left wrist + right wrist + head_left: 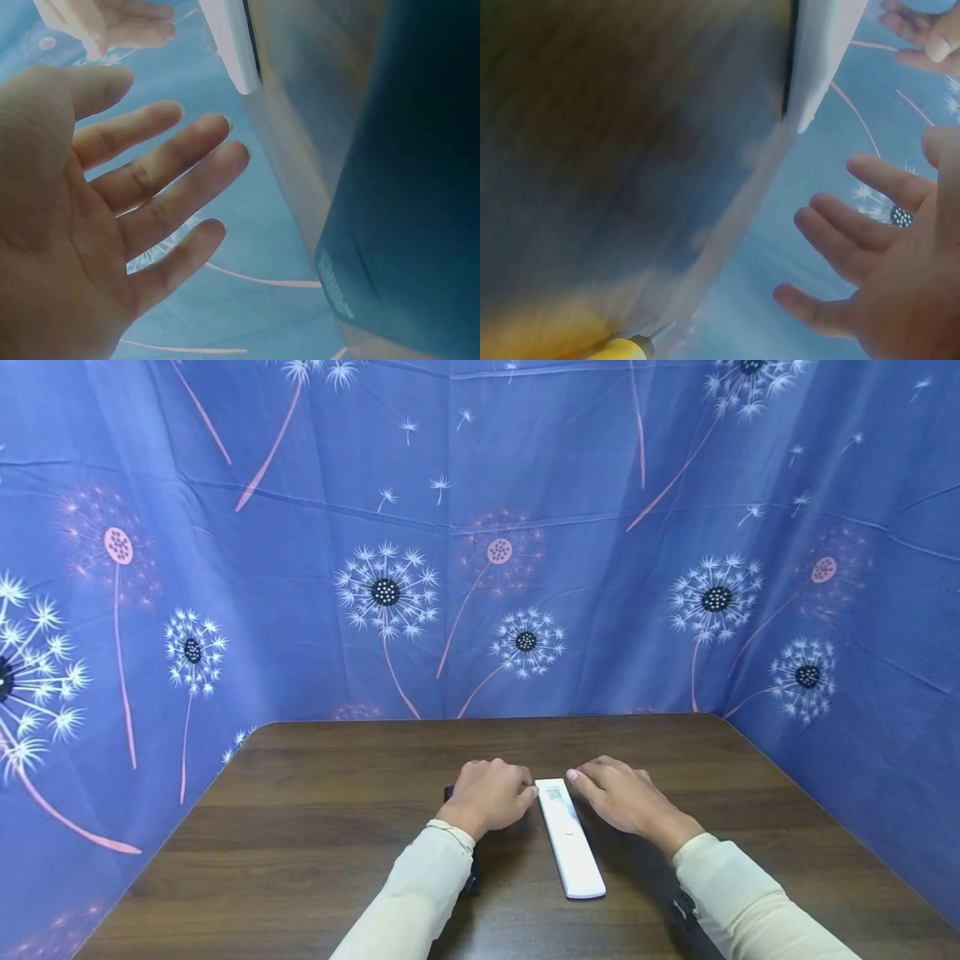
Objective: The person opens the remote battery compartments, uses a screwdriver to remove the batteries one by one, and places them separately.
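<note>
A long, narrow white box (572, 839) with a printed code near its far end lies on the wooden table between both hands. My left hand (491, 793) hovers by the box's far left side, thumb tip close to its edge. In the left wrist view, the fingers (180, 184) are spread and loosely bent, with nothing in the palm. Across from it, my right hand (622, 789) is near the far right edge of the box. Its fingers (855, 240) are also spread and hold nothing in the right wrist view.
A black object (472, 875) lies partly hidden under the left forearm; it looms as a large dark shape (405, 195) in the left wrist view. A yellow-handled screwdriver (622, 349) shows at the right wrist view's bottom. Blue dandelion-print cloth (465, 468) hangs behind the table (322, 810).
</note>
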{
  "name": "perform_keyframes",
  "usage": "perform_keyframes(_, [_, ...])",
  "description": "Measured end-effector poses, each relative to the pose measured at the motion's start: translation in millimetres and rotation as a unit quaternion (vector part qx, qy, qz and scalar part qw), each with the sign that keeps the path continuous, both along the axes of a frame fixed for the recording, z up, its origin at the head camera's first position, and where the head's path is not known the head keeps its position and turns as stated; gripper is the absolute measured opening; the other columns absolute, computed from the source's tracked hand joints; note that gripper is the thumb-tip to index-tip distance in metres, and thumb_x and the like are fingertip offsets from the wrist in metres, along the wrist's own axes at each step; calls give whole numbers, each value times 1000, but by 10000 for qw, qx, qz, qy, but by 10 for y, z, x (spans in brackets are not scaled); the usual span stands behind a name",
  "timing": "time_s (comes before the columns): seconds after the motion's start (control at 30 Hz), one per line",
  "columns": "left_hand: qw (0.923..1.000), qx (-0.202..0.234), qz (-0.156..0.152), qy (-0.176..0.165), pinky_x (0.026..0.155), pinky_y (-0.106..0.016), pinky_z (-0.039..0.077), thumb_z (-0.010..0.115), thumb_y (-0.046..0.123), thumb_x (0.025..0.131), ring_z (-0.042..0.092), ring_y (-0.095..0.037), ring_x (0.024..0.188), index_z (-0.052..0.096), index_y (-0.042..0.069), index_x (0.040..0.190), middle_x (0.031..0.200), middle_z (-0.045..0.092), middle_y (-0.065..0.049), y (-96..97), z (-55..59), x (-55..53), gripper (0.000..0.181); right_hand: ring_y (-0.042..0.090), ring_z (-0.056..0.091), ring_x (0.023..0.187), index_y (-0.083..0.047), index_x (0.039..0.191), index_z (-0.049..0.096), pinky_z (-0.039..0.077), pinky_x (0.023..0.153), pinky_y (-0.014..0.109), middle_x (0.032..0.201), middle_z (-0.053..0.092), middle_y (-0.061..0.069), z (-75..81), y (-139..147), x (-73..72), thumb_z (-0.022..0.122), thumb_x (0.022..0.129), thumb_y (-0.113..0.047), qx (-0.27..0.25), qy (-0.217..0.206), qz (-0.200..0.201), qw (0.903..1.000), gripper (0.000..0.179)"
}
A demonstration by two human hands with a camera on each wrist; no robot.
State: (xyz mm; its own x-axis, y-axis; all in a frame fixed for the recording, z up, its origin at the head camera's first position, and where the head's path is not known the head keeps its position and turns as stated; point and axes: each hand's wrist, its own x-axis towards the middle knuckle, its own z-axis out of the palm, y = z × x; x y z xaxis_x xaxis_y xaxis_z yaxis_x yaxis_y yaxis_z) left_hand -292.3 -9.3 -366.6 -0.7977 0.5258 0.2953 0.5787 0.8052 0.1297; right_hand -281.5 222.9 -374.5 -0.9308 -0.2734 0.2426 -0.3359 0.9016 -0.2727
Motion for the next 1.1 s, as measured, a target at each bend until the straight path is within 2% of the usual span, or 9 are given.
perform_keyframes(0.13, [10000, 30, -1, -49, 54, -29, 42, 60, 34, 100, 48, -6, 52, 77, 20, 106, 70, 65, 12, 33, -8, 13, 23, 33, 60, 118, -8, 125, 69, 39, 92, 69, 121, 67, 9, 20, 32, 9, 35, 107, -53, 39, 19, -41, 10000, 59])
perform_keyframes(0.3, [9999, -4, 21, -100, 49, -28, 38, 59, 33, 99, 47, -8, 49, 77, 19, 105, 57, 54, 13, 65, -13, 41, 23, 33, 61, 115, -8, 123, 70, 41, 90, 69, 118, 68, 9, 25, 45, 36, 36, 106, -53, 71, 7, -36, 10000, 58])
perform_keyframes(0.43, [9998, -45, 56, -171, 51, -29, 39, 60, 35, 99, 47, -7, 52, 76, 20, 100, 59, 54, 13, 81, -9, 48, 22, 34, 61, 116, -8, 123, 69, 39, 91, 71, 118, 68, 9, 11, 52, 41, 38, 106, -52, 87, -63, -73, 9999, 57])
perform_keyframes(0.57, [9988, -175, 158, -418, 51, -29, 38, 60, 37, 100, 46, -8, 52, 72, 20, 87, 59, 53, 9, 95, -6, 59, 25, 36, 61, 116, -6, 124, 68, 41, 92, 70, 120, 67, 11, -11, 58, 63, 42, 106, -50, 125, -156, -56, 9998, 55])
perform_keyframes(0.63, [9981, -211, 170, -558, 51, -30, 37, 59, 37, 100, 45, -9, 51, 72, 18, 86, 58, 52, 8, 110, -8, 70, 27, 36, 61, 116, -5, 124, 68, 43, 92, 67, 120, 68, 11, -21, 61, 78, 44, 106, -49, 153, -187, -29, 9997, 54])
perform_keyframes(0.73, [9969, -244, 136, -729, 52, -30, 38, 59, 38, 100, 47, -10, 53, 76, 17, 94, 63, 56, 8, 142, -8, 88, 27, 36, 62, 114, -5, 124, 68, 47, 91, 62, 119, 68, 12, -12, 74, 85, 46, 105, -48, 143, -156, -2, 9998, 52])
perform_keyframes(0.83, [9965, -302, 160, -763, 58, -33, 44, 59, 39, 99, 52, -10, 60, 77, 18, 107, 77, 66, 9, 181, -2, 93, 28, 34, 64, 113, -6, 122, 69, 48, 91, 60, 117, 69, 9, 25, 88, 76, 48, 105, -46, 53, -49, -20, 10000, 48])
perform_keyframes(0.97, [9959, -400, 321, -744, 63, -36, 48, 60, 42, 98, 55, -11, 66, 76, 20, 110, 90, 71, 6, 233, -1, 95, 31, 30, 66, 109, -10, 118, 71, 50, 89, 57, 114, 71, 5, 80, 110, 67, 52, 104, -43, -43, 43, 32, 10000, 41])
perform_keyframes(1.1, [9957, -386, 444, -721, 62, -37, 47, 60, 44, 98, 55, -13, 67, 76, 19, 111, 91, 72, 4, 285, -17, 107, 32, 30, 66, 109, -10, 117, 72, 50, 88, 56, 113, 71, 4, 96, 130, 88, 54, 103, -42, -40, 19, 85, 10000, 39])
